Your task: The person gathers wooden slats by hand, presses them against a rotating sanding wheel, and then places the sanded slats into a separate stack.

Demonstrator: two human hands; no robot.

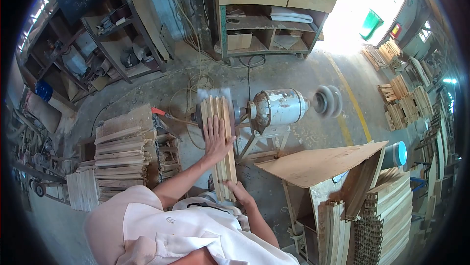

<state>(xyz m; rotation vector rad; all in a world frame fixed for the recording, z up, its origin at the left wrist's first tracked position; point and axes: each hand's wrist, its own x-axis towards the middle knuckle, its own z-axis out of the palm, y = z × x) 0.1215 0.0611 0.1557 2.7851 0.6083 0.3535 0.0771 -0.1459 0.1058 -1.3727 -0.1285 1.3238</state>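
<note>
A bundle of long pale wooden strips point(226, 167) lies side by side, pointing away from my body. The far end rests against a sanding wheel point(236, 111) with a blurred whitish rim, on the left shaft of a worn motor point(281, 107). My left hand point(215, 140) lies flat on top of the strips, fingers stretched toward the wheel. Near my body, my right hand point(238, 192) is closed around the near end of the strips; some of its fingers are hidden by the wood.
Another blurred round wheel point(327, 101) is on the motor's right side. Stacked wooden strips point(122, 152) stand at left, with more stacks point(391, 216) at right beside a plywood panel point(323, 162). A hose point(178, 118) and cables run over the floor toward a cabinet point(269, 30).
</note>
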